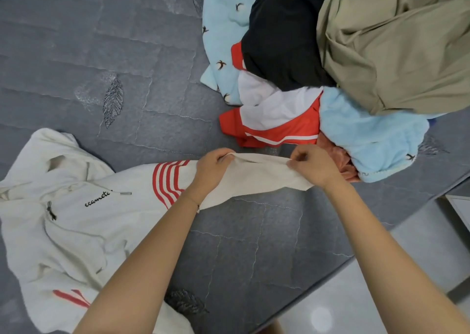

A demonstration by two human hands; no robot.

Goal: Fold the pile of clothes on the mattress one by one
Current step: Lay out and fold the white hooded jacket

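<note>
A: Both forearms come in from the bottom. Left hand [215, 167] & right hand [312, 165] each pinch the cuff edge of the sleeve [254, 178], fingers curled on the cloth.
B: Rest of the white hoodie [76, 232]?
A: Spread front-up on the grey mattress [101, 53], left side. Pile of clothes [282, 36] sits top right, khaki piece [394, 48] on top, just beyond the hands.

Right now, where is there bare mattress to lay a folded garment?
Bare mattress lies upper left, above the hoodie and left of the pile, and below the sleeve, toward the near edge. Crowded: the pile upper right, hoodie lower left.
</note>
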